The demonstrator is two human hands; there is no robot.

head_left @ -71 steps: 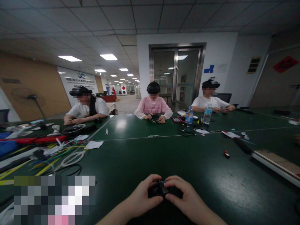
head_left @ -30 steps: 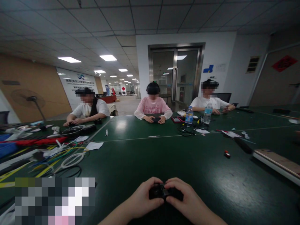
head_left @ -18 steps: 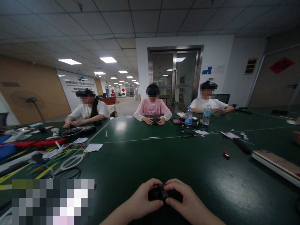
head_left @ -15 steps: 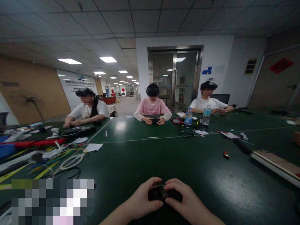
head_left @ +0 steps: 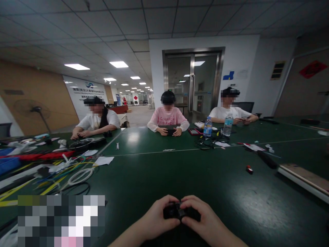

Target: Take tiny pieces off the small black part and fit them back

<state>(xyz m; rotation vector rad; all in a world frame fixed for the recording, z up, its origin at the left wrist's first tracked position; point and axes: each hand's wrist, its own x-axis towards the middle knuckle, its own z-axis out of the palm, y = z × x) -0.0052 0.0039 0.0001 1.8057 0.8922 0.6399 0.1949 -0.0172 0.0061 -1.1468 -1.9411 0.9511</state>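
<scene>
A small black object (head_left: 181, 212) is held between my two hands, low in the middle of the view and over the green table (head_left: 144, 178). My left hand (head_left: 160, 218) grips its left end with thumb and fingers. Its right end is in the grip of my right hand (head_left: 202, 216). The fingertips of both hands come close together near its centre. What exactly the black object is cannot be made out.
Cables (head_left: 82, 175) and tools crowd the left side. A small red item (head_left: 249, 169) and a flat board (head_left: 305, 176) lie right. Two bottles (head_left: 207, 127) stand farther back. Three people sit across the table, one in a pink shirt (head_left: 168, 116).
The view has shifted very slightly. Both hands keep the same hold on the black object.
</scene>
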